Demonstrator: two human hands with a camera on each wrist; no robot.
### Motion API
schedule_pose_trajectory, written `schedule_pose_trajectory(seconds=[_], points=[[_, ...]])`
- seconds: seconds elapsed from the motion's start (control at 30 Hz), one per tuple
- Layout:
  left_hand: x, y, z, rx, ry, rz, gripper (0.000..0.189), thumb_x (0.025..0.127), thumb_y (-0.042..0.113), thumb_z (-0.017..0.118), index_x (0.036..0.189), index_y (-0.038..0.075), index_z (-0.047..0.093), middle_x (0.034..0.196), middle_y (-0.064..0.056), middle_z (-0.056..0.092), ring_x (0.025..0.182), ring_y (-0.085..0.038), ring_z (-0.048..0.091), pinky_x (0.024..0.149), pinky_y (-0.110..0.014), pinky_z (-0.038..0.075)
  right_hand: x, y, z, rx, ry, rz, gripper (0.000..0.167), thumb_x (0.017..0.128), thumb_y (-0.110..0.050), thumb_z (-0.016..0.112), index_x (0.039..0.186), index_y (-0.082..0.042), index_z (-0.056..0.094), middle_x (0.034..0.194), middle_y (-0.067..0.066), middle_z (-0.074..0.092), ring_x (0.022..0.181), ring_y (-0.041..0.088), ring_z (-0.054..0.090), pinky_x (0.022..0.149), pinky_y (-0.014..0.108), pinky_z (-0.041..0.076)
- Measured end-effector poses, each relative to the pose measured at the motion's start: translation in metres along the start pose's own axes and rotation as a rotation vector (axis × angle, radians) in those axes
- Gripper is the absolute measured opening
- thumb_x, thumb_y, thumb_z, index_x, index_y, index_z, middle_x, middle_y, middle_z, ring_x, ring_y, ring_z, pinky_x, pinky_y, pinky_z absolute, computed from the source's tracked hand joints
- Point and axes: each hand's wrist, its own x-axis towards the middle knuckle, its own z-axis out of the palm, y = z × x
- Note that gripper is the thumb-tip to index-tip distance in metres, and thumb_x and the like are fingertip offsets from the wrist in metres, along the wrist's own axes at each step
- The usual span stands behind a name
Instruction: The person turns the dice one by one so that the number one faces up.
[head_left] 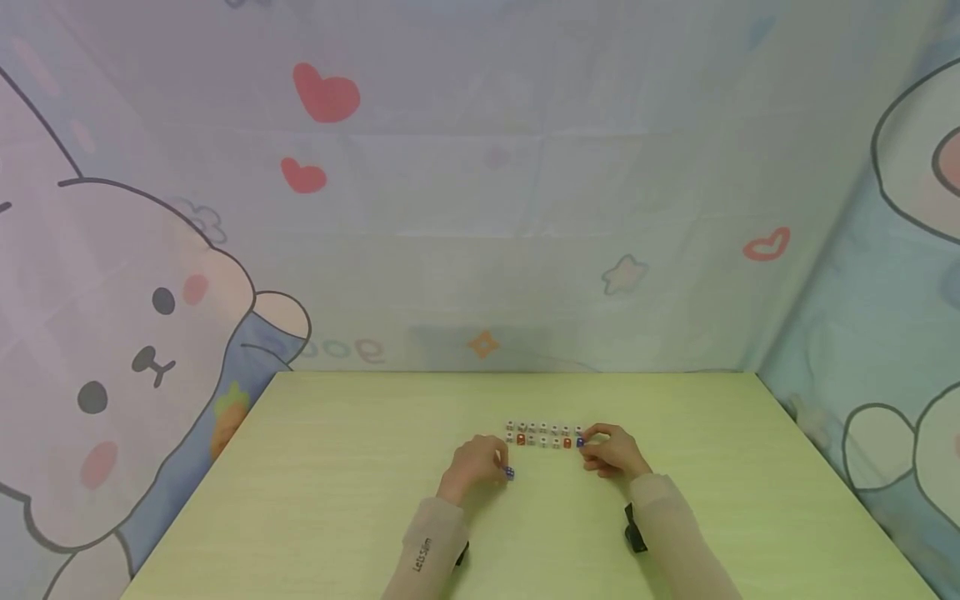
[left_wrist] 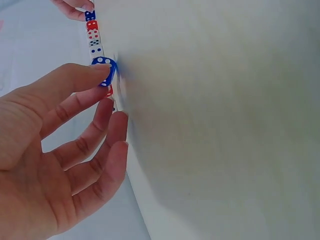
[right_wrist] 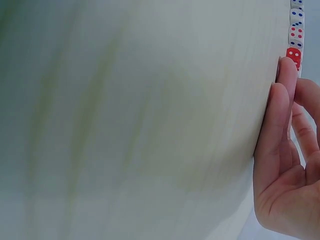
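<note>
Between thumb and index finger, my left hand (head_left: 476, 461) pinches a blue die (left_wrist: 106, 75) with white pips, near the left end of two rows of dice. Its other fingers are loosely bent. At the right end of the front row, my right hand (head_left: 613, 450) has thumb and index finger around another blue die (head_left: 580, 442), which the right wrist view hides behind the fingers. The front row also holds a red die (head_left: 521, 438) near its left end, a second red die (head_left: 567, 443) beside the right blue one, and several white dice (head_left: 543, 442).
Directly behind lies a row of white dice (head_left: 543, 427). The dice stand on a pale yellow-green table (head_left: 360, 467). A printed cloth (head_left: 525, 208) hangs along its back edge and both sides. Dark straps show at both sleeves.
</note>
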Motion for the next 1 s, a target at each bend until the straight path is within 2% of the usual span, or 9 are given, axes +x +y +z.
schedule_pose_trajectory(seconds=[0.2,0.77,1.0], points=[[0.0015,0.0015,-0.0009,0.034,0.009,0.018,0.017,0.064,0.012,0.076,0.068,0.014,0.060,0.076,0.000,0.063,0.067,-0.015,0.053,0.058,-0.030,0.041,0.0002,0.0012,0.0001,0.001,-0.004,-0.004,0.023,0.078,-0.011,0.064,0.101,-0.006,0.059,0.059,0.002,0.064,0.048,0.009,0.059,0.041,0.024,0.045],[0.0022,0.0032,-0.0011,0.021,0.008,0.033,0.017,0.063,0.011,0.076,0.068,0.015,0.061,0.074,0.001,0.061,0.063,-0.012,0.050,0.055,-0.028,0.039,-0.0007,0.0005,0.0007,-0.005,0.015,-0.004,0.022,0.079,-0.011,0.064,0.100,-0.007,0.060,0.059,0.002,0.064,0.048,0.009,0.059,0.041,0.024,0.045],[0.0045,0.0013,-0.0012,0.033,0.001,0.039,0.012,0.068,0.014,0.074,0.068,0.016,0.062,0.076,0.000,0.063,0.064,-0.012,0.052,0.055,-0.027,0.040,0.0002,0.0012,0.0013,-0.002,0.019,0.006,0.022,0.078,-0.010,0.064,0.100,-0.007,0.060,0.059,0.001,0.063,0.048,0.009,0.059,0.042,0.023,0.046]])
